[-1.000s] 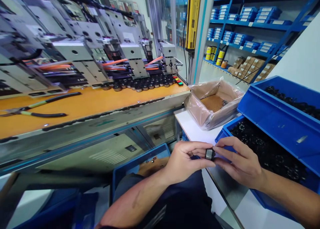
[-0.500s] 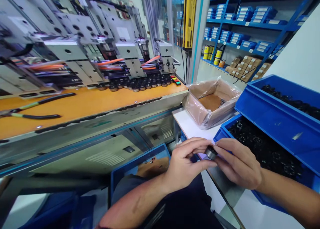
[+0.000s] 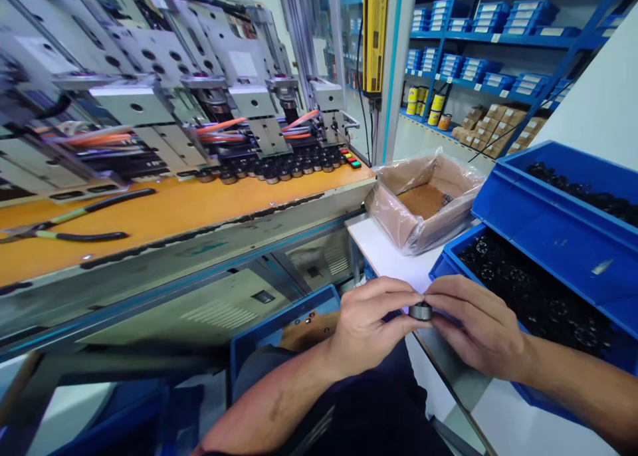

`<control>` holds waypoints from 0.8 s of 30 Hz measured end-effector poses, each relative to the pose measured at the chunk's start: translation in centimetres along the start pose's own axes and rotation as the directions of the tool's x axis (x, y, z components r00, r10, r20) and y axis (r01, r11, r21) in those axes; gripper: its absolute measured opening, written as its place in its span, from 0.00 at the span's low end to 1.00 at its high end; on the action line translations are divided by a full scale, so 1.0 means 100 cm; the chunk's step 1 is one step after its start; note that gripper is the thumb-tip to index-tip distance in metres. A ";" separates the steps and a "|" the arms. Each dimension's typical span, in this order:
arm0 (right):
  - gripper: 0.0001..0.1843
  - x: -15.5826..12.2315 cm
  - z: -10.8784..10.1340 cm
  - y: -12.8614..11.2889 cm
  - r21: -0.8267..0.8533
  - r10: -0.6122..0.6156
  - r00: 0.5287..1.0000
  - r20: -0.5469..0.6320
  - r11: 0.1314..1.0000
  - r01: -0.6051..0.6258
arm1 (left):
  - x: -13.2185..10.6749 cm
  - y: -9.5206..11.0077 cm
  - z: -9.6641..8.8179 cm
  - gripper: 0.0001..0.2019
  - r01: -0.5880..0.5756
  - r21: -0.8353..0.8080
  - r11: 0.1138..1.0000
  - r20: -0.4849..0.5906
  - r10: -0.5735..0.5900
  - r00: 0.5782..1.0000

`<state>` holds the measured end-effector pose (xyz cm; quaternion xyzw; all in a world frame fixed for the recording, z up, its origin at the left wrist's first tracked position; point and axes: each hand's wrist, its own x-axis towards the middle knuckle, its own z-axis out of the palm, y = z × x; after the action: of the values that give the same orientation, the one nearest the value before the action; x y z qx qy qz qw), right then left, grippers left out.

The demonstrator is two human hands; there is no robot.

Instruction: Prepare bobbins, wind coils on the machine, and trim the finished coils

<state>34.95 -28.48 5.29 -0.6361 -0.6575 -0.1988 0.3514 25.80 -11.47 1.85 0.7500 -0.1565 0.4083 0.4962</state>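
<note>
Between my two hands is a small round part [image 3: 420, 311], with a grey metal ring round its side and a black top. My left hand [image 3: 371, 326] pinches it from the left, thumb below and fingers above. From the right, my right hand [image 3: 471, 326] grips the same part with its fingertips. The fingers cover both ends of it. Just right of my right hand, a lower blue bin [image 3: 451, 260] holds many black plastic parts [image 3: 533, 296].
An upper blue bin [image 3: 558, 223] rests over the lower one. A plastic-lined carton [image 3: 413, 227] sits on the white table [image 3: 379, 250]. Pliers [image 3: 74, 220] and a row of round parts [image 3: 284, 170] lie on the orange bench [image 3: 199, 207] before the machine [image 3: 254, 104]. Below is another blue bin [image 3: 239, 349].
The round part has turned from tilted to nearly level, and my fingers have closed in on it from both sides. The view has shifted slightly.
</note>
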 end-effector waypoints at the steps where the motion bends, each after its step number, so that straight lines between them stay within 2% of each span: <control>1: 0.17 -0.001 0.001 0.001 -0.013 -0.003 1.000 -0.001 1.000 0.003 | 0.000 0.000 0.001 0.13 0.021 -0.019 1.000 -0.010 -0.021 1.000; 4: 0.17 -0.005 0.003 0.006 -0.064 -0.032 0.999 0.010 0.997 0.033 | -0.001 -0.001 0.005 0.17 0.132 -0.094 0.987 -0.036 -0.136 0.990; 6: 0.19 -0.007 0.004 0.008 -0.096 -0.028 1.000 0.010 0.995 0.028 | -0.002 -0.004 0.007 0.16 0.268 -0.224 0.937 -0.009 -0.277 0.961; 7: 0.19 -0.007 0.004 0.009 -0.106 -0.013 1.000 -0.002 0.994 0.013 | -0.004 -0.006 0.009 0.15 0.350 -0.333 0.876 0.041 -0.357 0.933; 9: 0.20 -0.005 0.004 0.009 -0.094 0.023 0.999 -0.039 0.995 -0.027 | -0.007 -0.010 0.012 0.17 0.498 -0.560 0.662 0.194 -0.480 0.856; 11: 0.18 -0.003 0.002 0.008 -0.044 0.044 0.997 -0.059 0.998 -0.046 | -0.011 -0.015 0.015 0.22 0.583 -0.681 0.444 0.330 -0.524 0.785; 12: 0.18 -0.001 0.001 0.008 -0.022 0.044 0.997 -0.058 0.999 -0.045 | -0.013 -0.016 0.015 0.23 0.604 -0.693 0.394 0.369 -0.526 0.766; 13: 0.17 0.000 0.001 0.007 -0.010 0.040 0.998 -0.054 0.999 -0.040 | -0.014 -0.018 0.015 0.23 0.611 -0.682 0.402 0.378 -0.522 0.765; 14: 0.17 0.001 0.001 0.007 -0.008 0.032 0.998 -0.050 0.999 -0.033 | -0.014 -0.018 0.013 0.23 0.600 -0.651 0.466 0.357 -0.509 0.783; 16: 0.17 0.001 0.001 0.007 -0.024 0.019 0.999 -0.051 1.000 -0.020 | -0.011 -0.019 0.009 0.22 0.482 -0.515 0.709 0.249 -0.415 0.875; 18: 0.17 0.000 0.002 0.007 -0.038 0.016 0.998 -0.053 0.999 -0.018 | -0.006 -0.019 0.003 0.22 0.264 -0.296 0.918 0.137 -0.233 0.963; 19: 0.16 -0.001 0.002 0.007 -0.045 0.019 0.999 -0.050 0.999 -0.021 | -0.003 -0.019 0.001 0.21 0.157 -0.197 0.968 0.106 -0.138 0.985; 21: 0.14 -0.003 0.002 0.006 -0.062 0.028 0.999 -0.029 0.998 -0.030 | 0.001 -0.019 -0.001 0.18 0.012 -0.087 0.996 0.077 -0.005 0.997; 24: 0.12 -0.006 0.003 0.005 -0.061 0.047 0.999 0.009 0.997 -0.047 | 0.001 -0.018 0.002 0.15 -0.043 -0.069 0.997 0.042 0.046 0.998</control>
<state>35.37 -28.59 4.60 -0.6628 -0.6379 -0.2070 0.3332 27.14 -10.80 0.75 0.7378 -0.1977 0.3973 0.5086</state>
